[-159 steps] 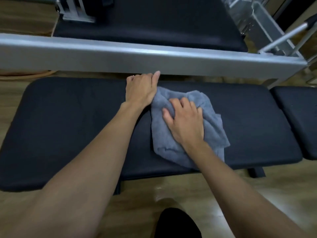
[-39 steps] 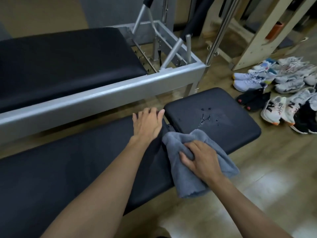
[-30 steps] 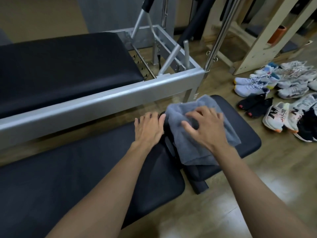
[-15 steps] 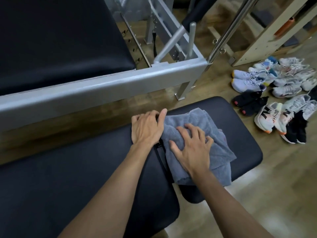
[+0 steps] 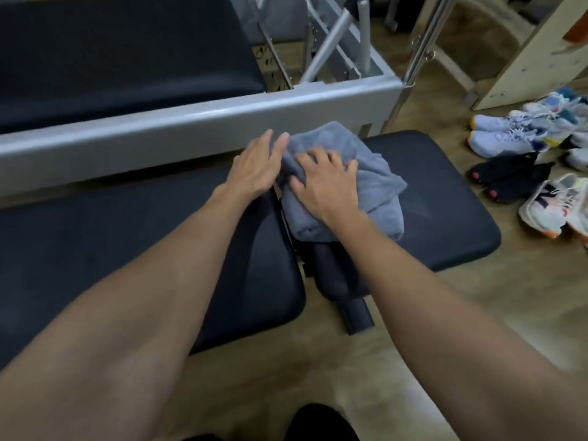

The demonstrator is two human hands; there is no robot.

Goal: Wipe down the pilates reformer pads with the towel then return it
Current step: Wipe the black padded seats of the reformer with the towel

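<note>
Pressing flat on a crumpled grey terry towel (image 5: 366,183), the spread right hand (image 5: 327,183) is pinning it to the small black padded cushion (image 5: 445,198); left hand (image 5: 254,168), open, is lying beside it on the long black pad (image 5: 127,249).

Both arms reach forward — left hand (image 5: 254,168) flat, right hand (image 5: 327,183) splayed, palm down.

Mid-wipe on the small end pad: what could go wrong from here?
1. The grey towel is bunched under the right hand, so it may skip parts of the small pad.
2. Its near-left part lies at the gap between the pads, where it might snag.
</note>
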